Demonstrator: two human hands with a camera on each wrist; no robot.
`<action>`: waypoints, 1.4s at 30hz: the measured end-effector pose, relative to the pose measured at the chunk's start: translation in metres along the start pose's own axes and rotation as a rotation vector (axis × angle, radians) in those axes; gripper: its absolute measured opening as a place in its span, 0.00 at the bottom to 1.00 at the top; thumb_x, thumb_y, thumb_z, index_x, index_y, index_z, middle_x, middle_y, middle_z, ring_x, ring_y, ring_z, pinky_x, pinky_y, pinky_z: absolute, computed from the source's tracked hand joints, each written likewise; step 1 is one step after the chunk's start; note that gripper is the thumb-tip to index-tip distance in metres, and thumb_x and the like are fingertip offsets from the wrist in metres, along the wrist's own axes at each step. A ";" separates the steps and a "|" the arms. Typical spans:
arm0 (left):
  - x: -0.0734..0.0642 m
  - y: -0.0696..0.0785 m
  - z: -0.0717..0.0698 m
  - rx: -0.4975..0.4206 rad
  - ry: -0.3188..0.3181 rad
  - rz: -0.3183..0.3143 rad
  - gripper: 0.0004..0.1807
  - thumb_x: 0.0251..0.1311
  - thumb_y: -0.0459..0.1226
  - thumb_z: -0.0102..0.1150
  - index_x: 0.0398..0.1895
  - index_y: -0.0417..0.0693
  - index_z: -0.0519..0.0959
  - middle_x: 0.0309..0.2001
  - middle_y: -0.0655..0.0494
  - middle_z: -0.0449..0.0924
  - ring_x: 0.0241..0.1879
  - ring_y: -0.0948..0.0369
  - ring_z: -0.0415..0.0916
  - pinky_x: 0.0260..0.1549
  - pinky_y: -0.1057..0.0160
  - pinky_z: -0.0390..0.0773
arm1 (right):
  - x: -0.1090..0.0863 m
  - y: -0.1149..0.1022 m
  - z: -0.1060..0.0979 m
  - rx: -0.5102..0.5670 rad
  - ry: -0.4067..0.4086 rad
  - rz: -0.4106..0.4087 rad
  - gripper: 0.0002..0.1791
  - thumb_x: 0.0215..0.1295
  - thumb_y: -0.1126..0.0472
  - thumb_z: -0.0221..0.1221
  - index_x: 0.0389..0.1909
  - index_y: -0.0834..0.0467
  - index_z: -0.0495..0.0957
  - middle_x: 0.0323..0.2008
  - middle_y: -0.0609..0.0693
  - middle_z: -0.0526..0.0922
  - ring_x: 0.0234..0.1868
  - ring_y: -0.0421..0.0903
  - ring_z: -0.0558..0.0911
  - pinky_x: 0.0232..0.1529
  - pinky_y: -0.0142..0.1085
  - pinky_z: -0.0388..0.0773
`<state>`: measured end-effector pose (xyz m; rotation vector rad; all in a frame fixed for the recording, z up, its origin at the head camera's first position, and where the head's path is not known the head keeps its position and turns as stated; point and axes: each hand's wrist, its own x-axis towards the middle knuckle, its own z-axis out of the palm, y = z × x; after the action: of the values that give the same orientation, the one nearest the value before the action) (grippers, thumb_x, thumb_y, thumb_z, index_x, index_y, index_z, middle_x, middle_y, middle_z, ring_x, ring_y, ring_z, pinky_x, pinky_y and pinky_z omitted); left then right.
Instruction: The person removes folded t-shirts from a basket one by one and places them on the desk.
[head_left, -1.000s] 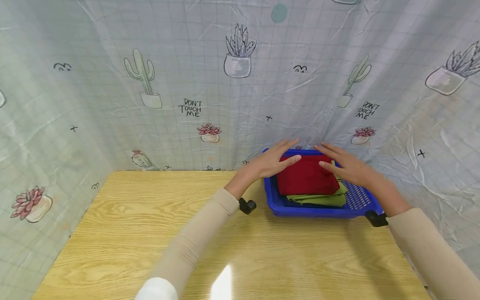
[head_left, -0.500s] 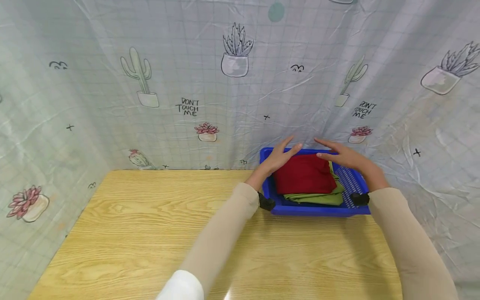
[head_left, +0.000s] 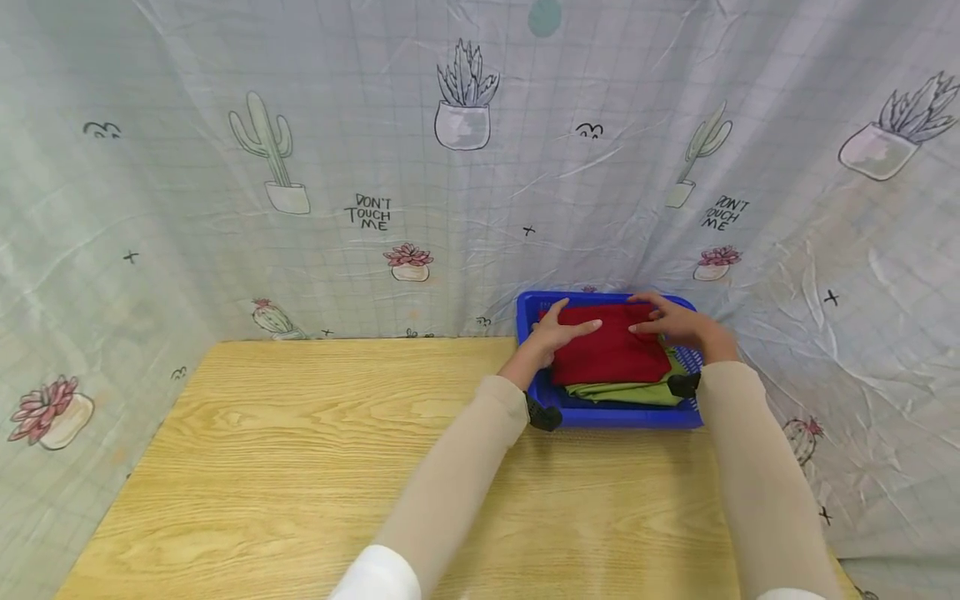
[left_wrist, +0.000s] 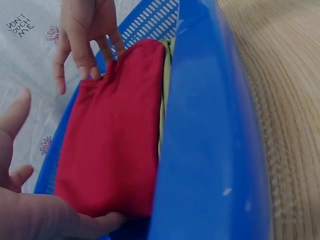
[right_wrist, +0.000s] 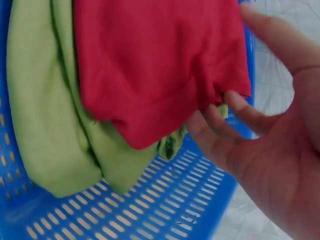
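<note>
A folded red cloth (head_left: 607,354) lies on top of folded green cloth (head_left: 626,392) inside a blue plastic basket (head_left: 622,418). My left hand (head_left: 551,337) is at the red cloth's left end, thumb stretched over it. In the left wrist view, one finger of that hand touches the cloth's near edge. At the opposite end is my right hand (head_left: 678,323), its thumb reaching over the red cloth. The right wrist view shows its fingertips (right_wrist: 197,120) right at the cloth's puckered edge, with the green folds (right_wrist: 50,115) beside it.
The basket stands at the back right of a wooden table (head_left: 300,467), close to a curtain (head_left: 337,150) printed with potted plants. Slotted basket floor (right_wrist: 145,210) shows beyond the cloths. A black device (head_left: 543,414) sits at my left wrist.
Both hands have come down from above the basket to the ends of the red cloth. My right hand and forearm have also shifted left.
</note>
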<state>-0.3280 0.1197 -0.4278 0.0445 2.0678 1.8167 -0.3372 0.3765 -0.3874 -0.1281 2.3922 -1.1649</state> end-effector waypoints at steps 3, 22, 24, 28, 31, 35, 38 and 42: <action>0.000 -0.001 -0.002 -0.037 -0.010 0.012 0.44 0.61 0.50 0.71 0.79 0.61 0.61 0.79 0.47 0.53 0.77 0.44 0.50 0.69 0.35 0.60 | 0.002 0.002 0.000 0.033 0.030 0.015 0.38 0.75 0.62 0.59 0.77 0.61 0.48 0.65 0.72 0.58 0.58 0.62 0.72 0.59 0.53 0.75; 0.005 -0.005 0.000 0.015 0.042 -0.007 0.22 0.62 0.32 0.68 0.59 0.38 0.78 0.59 0.45 0.76 0.56 0.51 0.74 0.59 0.52 0.74 | 0.010 0.005 0.001 0.045 -0.047 0.084 0.31 0.76 0.64 0.56 0.75 0.60 0.55 0.65 0.64 0.61 0.53 0.54 0.74 0.53 0.48 0.76; 0.006 -0.005 0.000 0.018 0.037 -0.007 0.19 0.61 0.30 0.69 0.56 0.37 0.79 0.55 0.46 0.77 0.52 0.53 0.75 0.56 0.54 0.74 | 0.011 0.007 0.001 0.099 -0.059 0.073 0.29 0.77 0.66 0.53 0.74 0.62 0.57 0.60 0.62 0.66 0.49 0.50 0.75 0.49 0.44 0.78; 0.007 -0.006 0.005 -0.011 0.043 -0.045 0.19 0.61 0.29 0.69 0.55 0.38 0.80 0.54 0.48 0.77 0.50 0.56 0.74 0.53 0.59 0.75 | 0.015 0.013 0.003 0.194 -0.106 0.065 0.29 0.79 0.65 0.50 0.75 0.63 0.54 0.62 0.61 0.65 0.50 0.45 0.76 0.47 0.39 0.80; 0.007 -0.007 0.009 -0.077 0.065 -0.072 0.19 0.62 0.27 0.67 0.56 0.40 0.81 0.55 0.47 0.78 0.49 0.56 0.74 0.51 0.60 0.77 | 0.017 0.016 0.005 0.214 -0.127 0.081 0.33 0.79 0.62 0.52 0.78 0.58 0.52 0.69 0.61 0.58 0.54 0.45 0.74 0.49 0.39 0.81; 0.007 -0.008 0.014 -0.131 0.080 -0.086 0.17 0.64 0.27 0.64 0.57 0.40 0.82 0.56 0.46 0.79 0.49 0.54 0.78 0.51 0.60 0.79 | 0.019 0.018 0.009 0.246 -0.132 0.103 0.36 0.77 0.62 0.55 0.80 0.55 0.51 0.72 0.63 0.54 0.56 0.49 0.75 0.51 0.43 0.82; 0.007 -0.008 0.017 -0.127 0.082 -0.098 0.16 0.66 0.28 0.63 0.57 0.40 0.83 0.57 0.46 0.79 0.52 0.53 0.79 0.53 0.59 0.80 | 0.020 0.019 0.011 0.244 -0.120 0.123 0.36 0.77 0.62 0.56 0.80 0.56 0.52 0.71 0.63 0.56 0.56 0.50 0.75 0.51 0.43 0.82; 0.006 -0.008 0.018 -0.087 0.088 -0.108 0.17 0.68 0.29 0.62 0.58 0.43 0.83 0.61 0.47 0.78 0.58 0.52 0.77 0.58 0.57 0.77 | 0.019 0.020 0.012 0.235 -0.109 0.140 0.37 0.76 0.62 0.57 0.80 0.56 0.52 0.72 0.63 0.55 0.56 0.50 0.74 0.50 0.42 0.83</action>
<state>-0.3264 0.1374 -0.4387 -0.1703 2.0053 1.8709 -0.3459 0.3748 -0.4163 0.0509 2.1165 -1.3248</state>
